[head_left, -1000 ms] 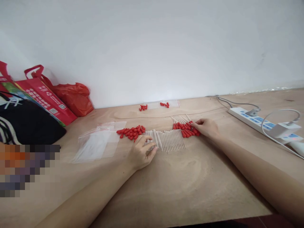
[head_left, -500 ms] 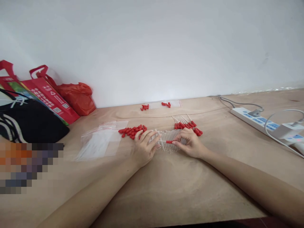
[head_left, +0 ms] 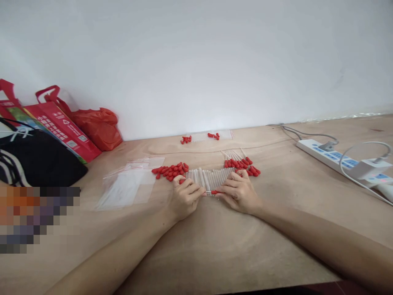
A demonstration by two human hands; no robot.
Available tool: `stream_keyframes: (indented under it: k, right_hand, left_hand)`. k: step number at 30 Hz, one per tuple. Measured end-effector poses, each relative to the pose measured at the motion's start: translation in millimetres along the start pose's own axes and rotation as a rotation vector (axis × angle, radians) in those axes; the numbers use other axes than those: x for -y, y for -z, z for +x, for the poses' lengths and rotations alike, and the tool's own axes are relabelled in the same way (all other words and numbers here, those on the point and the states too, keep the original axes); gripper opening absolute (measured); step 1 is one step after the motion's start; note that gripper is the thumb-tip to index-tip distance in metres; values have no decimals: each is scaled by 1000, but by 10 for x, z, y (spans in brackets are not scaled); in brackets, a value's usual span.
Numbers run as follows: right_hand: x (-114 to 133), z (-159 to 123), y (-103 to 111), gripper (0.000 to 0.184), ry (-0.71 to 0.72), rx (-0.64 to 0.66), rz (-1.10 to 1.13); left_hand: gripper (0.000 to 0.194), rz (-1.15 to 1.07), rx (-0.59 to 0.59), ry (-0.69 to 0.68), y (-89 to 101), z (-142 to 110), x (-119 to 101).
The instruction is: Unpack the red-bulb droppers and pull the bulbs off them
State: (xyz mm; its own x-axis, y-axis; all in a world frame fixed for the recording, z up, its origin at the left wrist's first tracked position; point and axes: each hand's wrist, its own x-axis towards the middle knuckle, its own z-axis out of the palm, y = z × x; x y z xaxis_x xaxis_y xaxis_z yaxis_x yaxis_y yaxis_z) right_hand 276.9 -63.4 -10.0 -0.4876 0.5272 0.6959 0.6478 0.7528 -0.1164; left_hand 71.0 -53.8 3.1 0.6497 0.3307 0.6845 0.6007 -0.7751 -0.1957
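My left hand [head_left: 188,196] is closed in a pinch on a thin clear glass dropper tube [head_left: 208,192], of which a short length shows. Opposite it, my right hand [head_left: 241,192] pinches a small red rubber bulb [head_left: 214,191] whose end meets the tube; how far the tube sits inside the bulb I cannot tell. Behind both hands lies a row of clear tubes [head_left: 205,178] side by side. A pile of loose red bulbs [head_left: 172,170] is left of the row, beside my left fingers. Beyond my right hand are several tubes fitted with red bulbs [head_left: 242,162].
Clear zip bags [head_left: 123,186] lie on the wooden table at left. Another bag [head_left: 201,136] with small red bulbs [head_left: 186,139] stands by the wall. A white power strip [head_left: 325,153] with cables is at right; red bags [head_left: 58,127] and a black bag [head_left: 39,153] at left.
Both hands have come nearer to me and closer together. The red bulb has moved slightly left and down, and now meets the tube end at my left fingers.
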Motion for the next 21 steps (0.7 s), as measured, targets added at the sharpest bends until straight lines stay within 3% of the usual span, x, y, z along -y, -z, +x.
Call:
stream_keyframes:
  k: [7, 11, 14, 17, 21]
  right_hand:
    - [-47, -52, 62, 18, 27, 1, -1]
    - [-267, -151, 120, 18, -165, -97, -28]
    - [-396, -162, 114, 17, -236, -143, 40]
    - [-489, -121, 96, 21, -319, -173, 100]
    - [-687, -110, 181, 26, -562, -178, 61]
  left_hand:
    - [16, -18, -2, -2, 43, -25, 27]
    - [15, 27, -45, 112, 129, -226, 240]
    - [15, 28, -13, 162, 157, -352, 330]
    - [24, -11, 32, 207, 126, -364, 297]
    - [34, -72, 1, 219, 37, -248, 228]
